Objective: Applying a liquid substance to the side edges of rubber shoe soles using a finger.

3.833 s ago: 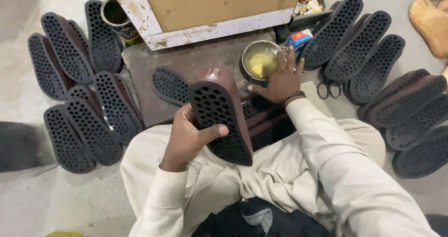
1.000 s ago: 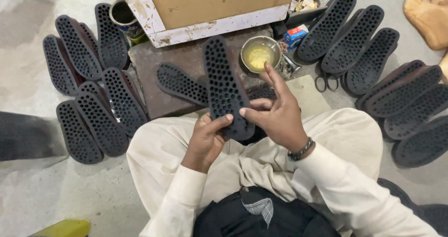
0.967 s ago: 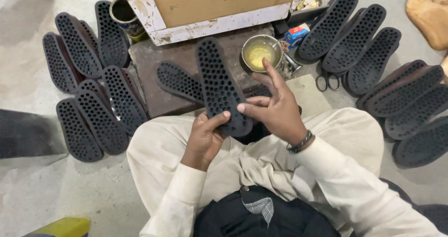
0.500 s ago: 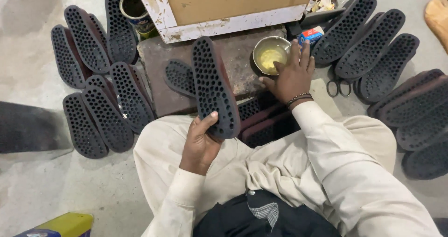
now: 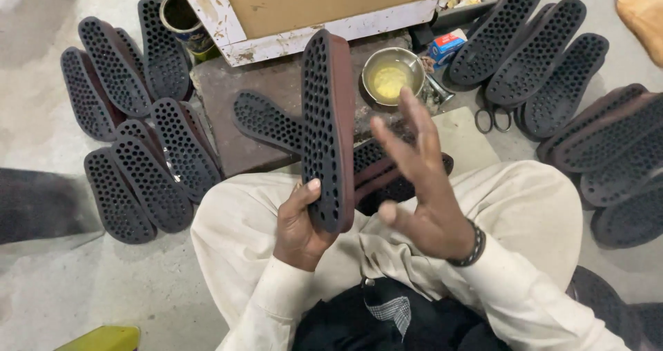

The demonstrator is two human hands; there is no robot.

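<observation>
My left hand (image 5: pixel 300 223) grips the heel end of a dark shoe sole (image 5: pixel 324 126) with a studded tread and a maroon edge, held upright and turned on its side above my lap. My right hand (image 5: pixel 421 185) hovers just right of the sole with fingers spread and holds nothing. Behind it a small metal bowl (image 5: pixel 390 80) of yellowish glue stands on a dark stone slab (image 5: pixel 235 92). Another sole (image 5: pixel 266 119) lies flat on the slab, and more lie under my hands on my lap.
Several soles lie in a pile at the left (image 5: pixel 131 130) and another pile at the right (image 5: pixel 573 81). A tin can (image 5: pixel 181 21) and a wooden box (image 5: pixel 324 5) stand at the back. Scissors (image 5: pixel 492 119) and a small carton (image 5: pixel 445 47) lie near the bowl.
My right hand has left the glue bowl and come back beside the sole with fingers spread. The left hand has turned the sole more edge-on.
</observation>
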